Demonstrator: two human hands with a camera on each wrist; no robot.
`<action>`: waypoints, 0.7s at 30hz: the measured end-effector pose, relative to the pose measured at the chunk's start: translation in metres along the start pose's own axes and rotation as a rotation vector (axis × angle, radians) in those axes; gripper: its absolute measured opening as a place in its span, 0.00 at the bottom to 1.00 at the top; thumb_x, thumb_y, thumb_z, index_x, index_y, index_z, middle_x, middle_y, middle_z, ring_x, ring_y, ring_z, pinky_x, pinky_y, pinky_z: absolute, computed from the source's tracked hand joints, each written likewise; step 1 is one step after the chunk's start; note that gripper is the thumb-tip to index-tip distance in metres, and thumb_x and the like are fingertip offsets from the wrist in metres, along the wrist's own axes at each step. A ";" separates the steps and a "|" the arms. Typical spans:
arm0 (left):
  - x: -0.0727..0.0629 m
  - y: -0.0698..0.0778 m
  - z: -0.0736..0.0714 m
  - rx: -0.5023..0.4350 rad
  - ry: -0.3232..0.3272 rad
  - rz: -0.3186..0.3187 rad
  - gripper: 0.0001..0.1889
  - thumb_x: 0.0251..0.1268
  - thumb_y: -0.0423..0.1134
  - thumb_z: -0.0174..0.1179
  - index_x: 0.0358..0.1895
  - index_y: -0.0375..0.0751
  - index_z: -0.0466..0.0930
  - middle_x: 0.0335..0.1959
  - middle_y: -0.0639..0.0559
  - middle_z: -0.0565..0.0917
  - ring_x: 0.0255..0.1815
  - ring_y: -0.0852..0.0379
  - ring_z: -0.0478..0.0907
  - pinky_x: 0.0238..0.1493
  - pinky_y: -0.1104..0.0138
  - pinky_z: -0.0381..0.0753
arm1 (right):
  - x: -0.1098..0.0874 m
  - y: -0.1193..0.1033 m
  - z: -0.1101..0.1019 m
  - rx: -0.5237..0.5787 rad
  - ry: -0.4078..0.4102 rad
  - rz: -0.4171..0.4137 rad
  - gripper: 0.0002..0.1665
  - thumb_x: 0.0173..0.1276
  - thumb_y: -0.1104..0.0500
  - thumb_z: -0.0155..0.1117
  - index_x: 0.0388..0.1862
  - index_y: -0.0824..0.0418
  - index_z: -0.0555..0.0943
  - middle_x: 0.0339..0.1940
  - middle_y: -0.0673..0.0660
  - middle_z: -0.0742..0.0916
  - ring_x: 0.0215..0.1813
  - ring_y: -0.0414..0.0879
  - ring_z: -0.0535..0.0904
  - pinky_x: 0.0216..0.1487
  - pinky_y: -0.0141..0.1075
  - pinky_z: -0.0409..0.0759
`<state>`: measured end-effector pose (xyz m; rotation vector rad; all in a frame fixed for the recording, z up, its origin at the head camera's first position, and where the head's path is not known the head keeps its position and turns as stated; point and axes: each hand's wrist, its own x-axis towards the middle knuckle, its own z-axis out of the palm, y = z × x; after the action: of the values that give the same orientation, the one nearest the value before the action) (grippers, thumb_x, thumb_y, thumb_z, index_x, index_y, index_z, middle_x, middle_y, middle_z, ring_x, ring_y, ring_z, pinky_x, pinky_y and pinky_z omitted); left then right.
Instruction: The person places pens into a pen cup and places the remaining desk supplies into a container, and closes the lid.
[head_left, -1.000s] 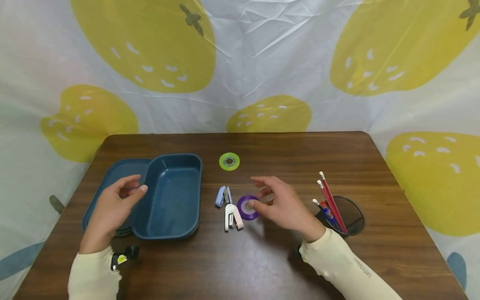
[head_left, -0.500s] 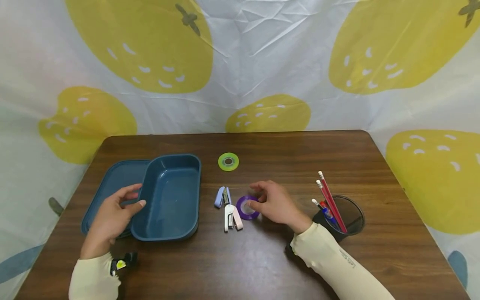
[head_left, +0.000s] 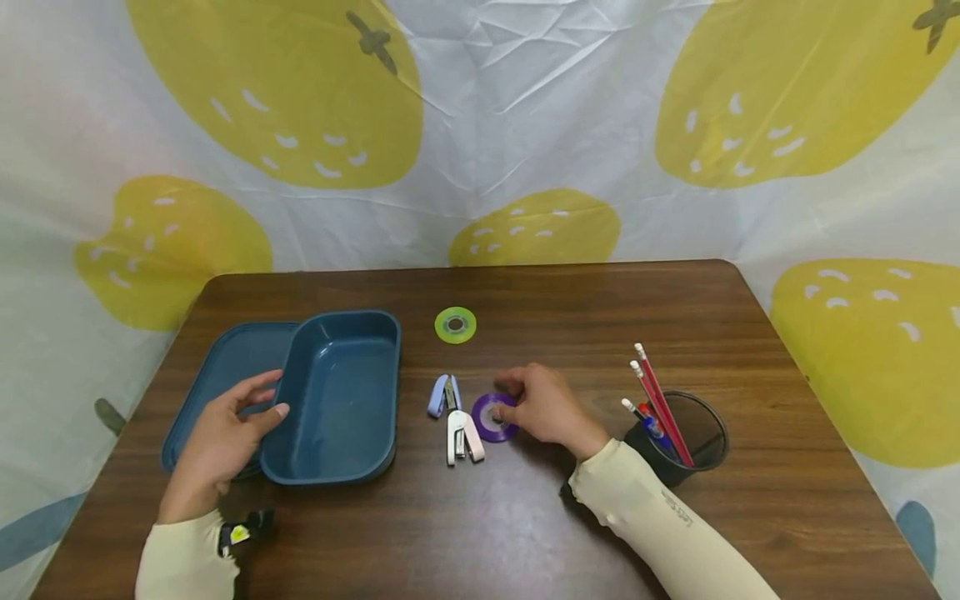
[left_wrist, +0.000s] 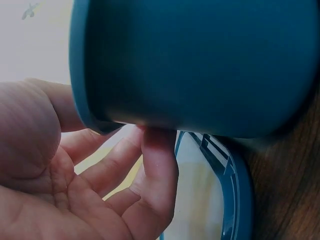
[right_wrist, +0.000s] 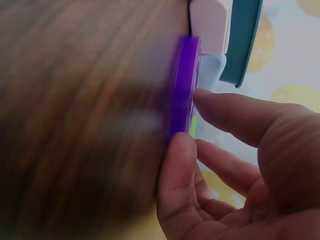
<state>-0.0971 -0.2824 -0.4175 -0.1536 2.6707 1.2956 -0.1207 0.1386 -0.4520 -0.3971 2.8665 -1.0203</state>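
My left hand (head_left: 225, 433) holds the left side of a blue rectangular container (head_left: 341, 400); its thumb goes over the rim and its fingers touch the outer wall. In the left wrist view those fingers (left_wrist: 159, 165) lie against the container's side (left_wrist: 190, 65). A flat purple ribbon roll (head_left: 486, 432) lies on the table under my right hand (head_left: 551, 408). Seen from the right wrist, the thumb is on the face of the purple ribbon roll (right_wrist: 184, 85) and a finger is at its outer edge. Left of it lie a white and pink stapler (head_left: 457, 433) and a light blue stapler (head_left: 437, 398).
Partly beneath the container's left side lies a blue lid (head_left: 240, 354). A green ribbon roll (head_left: 447, 335) lies farther back on the brown table (head_left: 570, 317). Near the right forearm stands a black mesh pen cup (head_left: 701, 458) with red pencils (head_left: 660, 404) and pens.
My left hand has come down to the container's left rim. My right hand has lowered onto the purple ribbon roll, its fingers drawing in around it. The container and rolls stay in place.
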 end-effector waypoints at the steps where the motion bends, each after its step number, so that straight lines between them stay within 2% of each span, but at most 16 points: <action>1: 0.000 0.000 0.000 -0.002 -0.001 -0.002 0.33 0.81 0.47 0.60 0.83 0.46 0.63 0.75 0.29 0.71 0.70 0.30 0.74 0.51 0.66 0.80 | 0.001 0.000 0.000 -0.009 0.000 -0.003 0.26 0.58 0.54 0.84 0.55 0.61 0.90 0.41 0.56 0.93 0.43 0.47 0.87 0.48 0.44 0.83; 5: 0.000 0.000 0.000 -0.011 -0.002 -0.003 0.33 0.81 0.46 0.60 0.83 0.46 0.64 0.75 0.29 0.71 0.70 0.30 0.75 0.45 0.74 0.78 | 0.002 -0.001 0.000 -0.021 -0.003 -0.006 0.22 0.57 0.55 0.85 0.50 0.60 0.92 0.39 0.54 0.94 0.42 0.47 0.88 0.48 0.45 0.83; 7: 0.001 0.000 0.000 -0.023 -0.004 -0.006 0.33 0.81 0.45 0.60 0.83 0.46 0.63 0.75 0.29 0.70 0.70 0.30 0.74 0.42 0.74 0.78 | 0.002 -0.001 0.000 -0.017 -0.002 -0.001 0.20 0.56 0.55 0.85 0.47 0.58 0.93 0.36 0.52 0.94 0.40 0.45 0.88 0.46 0.43 0.82; 14: 0.000 -0.002 0.001 -0.031 -0.009 -0.014 0.33 0.81 0.47 0.60 0.83 0.47 0.63 0.75 0.30 0.71 0.66 0.38 0.77 0.34 0.65 0.80 | 0.002 -0.004 0.001 -0.010 0.005 0.023 0.15 0.56 0.56 0.84 0.42 0.58 0.93 0.32 0.50 0.94 0.36 0.41 0.87 0.45 0.41 0.82; 21: 0.000 -0.002 0.002 -0.033 -0.006 -0.012 0.32 0.82 0.47 0.59 0.83 0.49 0.62 0.76 0.30 0.70 0.69 0.35 0.76 0.35 0.65 0.81 | 0.003 -0.006 0.001 -0.033 0.022 0.034 0.11 0.54 0.58 0.84 0.36 0.57 0.92 0.30 0.49 0.92 0.34 0.42 0.84 0.43 0.41 0.82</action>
<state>-0.0961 -0.2825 -0.4201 -0.1690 2.6401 1.3356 -0.1223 0.1328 -0.4485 -0.3397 2.9022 -0.9790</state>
